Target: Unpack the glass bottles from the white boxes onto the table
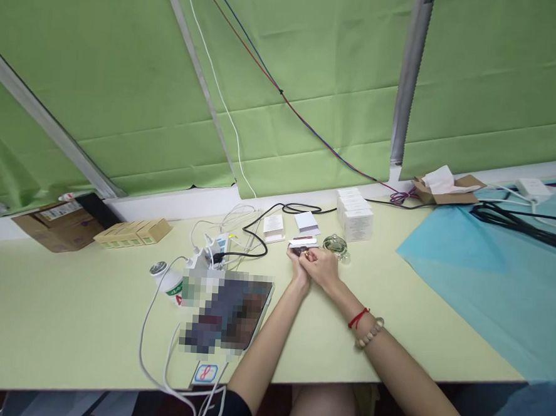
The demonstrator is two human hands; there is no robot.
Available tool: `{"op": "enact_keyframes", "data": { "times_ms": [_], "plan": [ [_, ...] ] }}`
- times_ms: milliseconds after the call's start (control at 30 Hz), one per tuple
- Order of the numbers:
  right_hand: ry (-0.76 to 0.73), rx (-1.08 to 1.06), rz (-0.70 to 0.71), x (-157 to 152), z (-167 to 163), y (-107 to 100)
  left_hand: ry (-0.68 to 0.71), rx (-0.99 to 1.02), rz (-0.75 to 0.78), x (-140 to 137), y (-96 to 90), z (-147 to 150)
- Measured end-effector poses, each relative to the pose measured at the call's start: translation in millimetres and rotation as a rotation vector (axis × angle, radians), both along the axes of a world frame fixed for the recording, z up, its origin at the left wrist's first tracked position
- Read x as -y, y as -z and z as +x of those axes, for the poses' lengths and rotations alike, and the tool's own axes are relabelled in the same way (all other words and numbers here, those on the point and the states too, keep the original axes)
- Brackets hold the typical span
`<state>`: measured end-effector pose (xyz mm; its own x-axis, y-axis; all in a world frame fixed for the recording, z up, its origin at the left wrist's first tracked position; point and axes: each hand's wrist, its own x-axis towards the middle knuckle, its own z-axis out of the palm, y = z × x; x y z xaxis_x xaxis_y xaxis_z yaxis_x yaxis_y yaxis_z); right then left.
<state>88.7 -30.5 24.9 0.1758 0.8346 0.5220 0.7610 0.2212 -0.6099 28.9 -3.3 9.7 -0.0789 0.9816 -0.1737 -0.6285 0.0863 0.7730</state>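
Both hands meet over the table, just behind the tablet. My left hand point(301, 271) is closed around a small dark flat thing point(297, 250), mostly covered by fingers. Against it, the fingers of my right hand point(322, 267) are pinched together; a tiny gold-coloured glint shows there, too small to name. A white flap or card with a dark red strip point(303, 241) lies directly beyond the fingers. Right of them is a clear greenish coil or bag point(336, 245). Behind stand two open small white boxes, one on the left point(274, 226) and one on the right point(307, 222).
Several white boxes point(356, 219) stand in a row behind my right hand. Left are a tablet point(248, 310), a white bottle point(166, 281), a power strip point(204, 257) with trailing cables, and brown cartons point(135, 232). Blue sheeting point(485, 277) covers the table's right side.
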Motion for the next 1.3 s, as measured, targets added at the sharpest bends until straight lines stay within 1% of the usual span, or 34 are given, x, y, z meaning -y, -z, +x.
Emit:
{"op": "enact_keyframes", "data": {
  "times_ms": [67, 100, 233, 367, 467, 533, 600, 667, 700, 767, 800, 833, 900, 1000, 1100, 1200, 1300],
  "plan": [
    [0.009, 0.014, 0.017, 0, 1, 1, 0.154, 0.136, -0.002, 2, -7.0, -2],
    [0.013, 0.018, 0.025, 0, 1, 2, 0.185, 0.178, 0.003, 3, -10.6, -4],
    [0.003, 0.036, 0.056, 0, 5, 4, 0.198, 0.262, 0.007, 6, -20.0, -13],
    [0.0, 0.07, 0.106, 2, 8, 3, 0.233, 0.267, -0.001, 4, -19.4, -19],
    [-0.005, 0.132, 0.142, 5, 10, 2, 0.325, 0.332, 0.044, 2, -17.9, -21],
    [-0.01, 0.176, 0.178, 6, 11, 2, 0.39, 0.369, 0.039, 1, -17.9, -22],
    [-0.016, 0.201, 0.248, 6, 12, 4, 0.384, 0.381, -0.014, -1, -18.1, -21],
    [-0.022, 0.194, 0.381, 4, 13, 7, 0.327, 0.403, -0.088, -3, -17.5, -19],
    [-0.018, 0.183, 0.459, 3, 14, 9, 0.321, 0.422, -0.123, -4, -16.6, -18],
    [-0.006, 0.156, 0.587, 1, 15, 12, 0.341, 0.478, -0.167, -7, -13.6, -15],
    [-0.004, 0.143, 0.618, 0, 16, 13, 0.352, 0.506, -0.178, -9, -11.5, -14],
    [-0.008, 0.13, 0.621, -1, 16, 14, 0.351, 0.532, -0.183, -10, -9.2, -13],
    [-0.031, 0.09, 0.573, -2, 16, 15, 0.33, 0.574, -0.193, -10, -4.5, -13],
    [-0.062, -0.018, 0.436, 1, 13, 14, 0.321, 0.6, -0.192, -8, 0.9, -13],
    [-0.047, -0.107, 0.327, 3, 12, 13, 0.326, 0.586, -0.188, -5, 2.9, -12],
    [-0.014, -0.146, 0.285, 3, 12, 13, 0.302, 0.608, -0.215, -3, 4.5, -8],
    [-0.05, -0.101, 0.29, 1, 15, 14, 0.336, 0.623, -0.201, -2, 7.3, -3]
  ]
}}
